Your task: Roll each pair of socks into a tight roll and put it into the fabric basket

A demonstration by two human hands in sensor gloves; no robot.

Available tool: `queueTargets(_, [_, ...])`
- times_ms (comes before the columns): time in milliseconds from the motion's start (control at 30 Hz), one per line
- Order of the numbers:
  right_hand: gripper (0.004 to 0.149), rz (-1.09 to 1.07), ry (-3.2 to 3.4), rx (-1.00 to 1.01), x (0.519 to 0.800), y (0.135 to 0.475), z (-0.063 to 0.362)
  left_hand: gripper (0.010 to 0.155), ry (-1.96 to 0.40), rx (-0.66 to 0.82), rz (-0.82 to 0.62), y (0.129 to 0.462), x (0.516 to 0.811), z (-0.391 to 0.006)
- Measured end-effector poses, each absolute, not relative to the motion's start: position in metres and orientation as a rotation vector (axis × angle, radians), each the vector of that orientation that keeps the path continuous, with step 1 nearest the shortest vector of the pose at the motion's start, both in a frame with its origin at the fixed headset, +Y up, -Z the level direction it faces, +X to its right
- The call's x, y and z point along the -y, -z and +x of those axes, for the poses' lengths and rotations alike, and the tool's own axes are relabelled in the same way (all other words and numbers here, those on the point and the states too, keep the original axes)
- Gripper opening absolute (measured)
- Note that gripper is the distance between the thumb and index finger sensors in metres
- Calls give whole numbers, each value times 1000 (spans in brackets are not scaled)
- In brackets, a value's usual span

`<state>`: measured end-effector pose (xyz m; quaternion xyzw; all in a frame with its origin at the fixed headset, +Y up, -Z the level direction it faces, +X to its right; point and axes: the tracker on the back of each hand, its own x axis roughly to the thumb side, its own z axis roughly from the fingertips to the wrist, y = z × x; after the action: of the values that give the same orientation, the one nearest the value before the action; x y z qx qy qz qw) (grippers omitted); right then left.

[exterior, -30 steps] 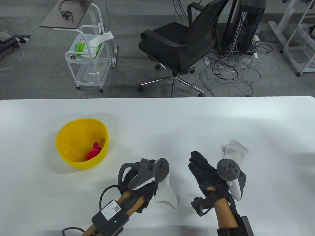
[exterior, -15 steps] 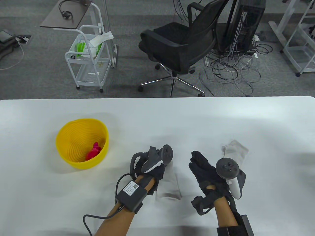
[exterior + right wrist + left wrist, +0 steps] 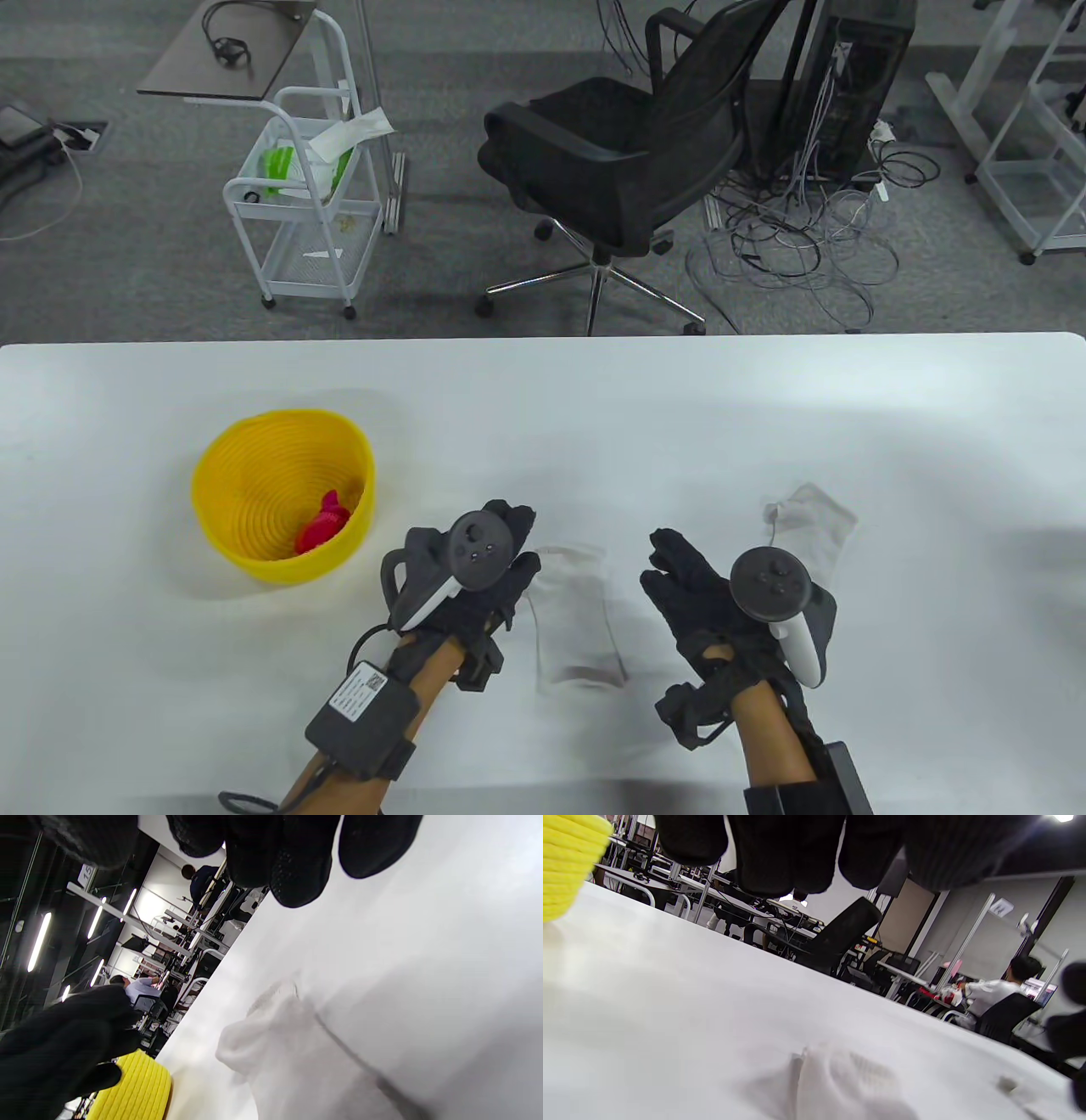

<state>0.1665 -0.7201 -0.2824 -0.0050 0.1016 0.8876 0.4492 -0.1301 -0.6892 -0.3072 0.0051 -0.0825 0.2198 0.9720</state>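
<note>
With both the left hand (image 3: 475, 577) and right hand (image 3: 713, 594) spread and holding nothing beside the flat white sock (image 3: 577, 620) near the table's front edge, its mate (image 3: 810, 522) (well apart, rightward) risks being left unrolled, away from the yellow basket (image 3: 284, 505).

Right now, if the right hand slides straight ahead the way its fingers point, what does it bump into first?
Probably nothing. The right hand points up-left over bare table; the flat white sock lies beside it, left.
</note>
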Motion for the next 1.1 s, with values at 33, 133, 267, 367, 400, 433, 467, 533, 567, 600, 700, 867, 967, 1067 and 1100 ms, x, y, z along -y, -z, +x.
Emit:
queueTargets(33, [70, 4, -2204, -256, 720, 282, 164, 64, -470, 163, -2, 300, 687, -136])
queueTargets(133, [70, 54, -2219, -262, 718, 278, 159, 66, -557, 184, -13, 282, 683, -151])
queueTargets(267, [71, 130, -2235, -274, 716, 273, 152, 68, -677, 212, -45, 255, 681, -170])
queueTargets(367, [73, 160, -2220, -299, 716, 272, 147, 70, -762, 229, -84, 239, 682, -179])
queueTargets(400, [74, 165, -2217, -305, 716, 272, 146, 71, -778, 229, -94, 236, 683, -180])
queueTargets(433, [76, 176, -2208, -313, 716, 271, 145, 72, -806, 232, -101, 234, 685, -181])
queueTargets(467, [78, 183, -2199, -315, 715, 271, 145, 73, -821, 235, -114, 234, 687, -181])
queueTargets(533, [80, 202, -2172, -322, 713, 270, 144, 75, -836, 254, -166, 236, 691, -177])
queueTargets(567, [81, 209, -2172, -315, 711, 269, 144, 76, -837, 271, -184, 237, 694, -174])
queueTargets(600, [81, 215, -2176, -302, 707, 268, 146, 77, -828, 282, -199, 238, 696, -171])
queueTargets(700, [77, 167, -2185, -215, 694, 266, 155, 78, -789, 304, -240, 235, 700, -165])
queueTargets(867, [67, -76, -2217, -109, 669, 281, 191, 78, -789, 333, -254, 232, 698, -158])
queueTargets(967, [67, -252, -2299, -105, 661, 298, 219, 77, -801, 351, -258, 229, 694, -156])
queueTargets(1067, [65, -389, -2292, -73, 661, 318, 248, 77, -801, 361, -251, 227, 692, -155])
queueTargets(1100, [66, -451, -2270, -75, 663, 324, 259, 77, -803, 361, -249, 227, 692, -154])
